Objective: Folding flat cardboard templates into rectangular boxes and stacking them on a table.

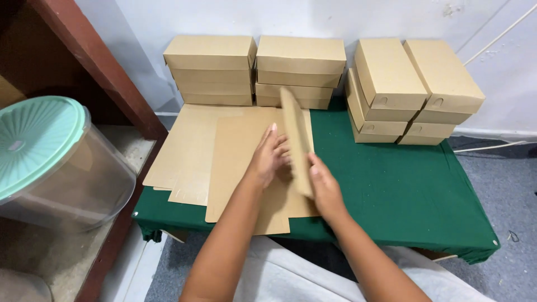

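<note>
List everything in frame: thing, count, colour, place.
Flat cardboard sheet: one being worked, tan, on the table under both hands, its side flap folded upright.
More flat sheets: a small pile, count unclear, tan, beneath it to the left.
Finished boxes: three groups, roughly ten, tan, stacked along the wall.
Table cloth: one, dark green, covering the low table.
Plastic tub: one, clear with mint-green lid, on the shelf at left.
Shelf frame: one, reddish-brown, left.
Cable: white, on the right wall.
Left hand: flat on the sheet.
Right hand: fingers against the flap.
</note>
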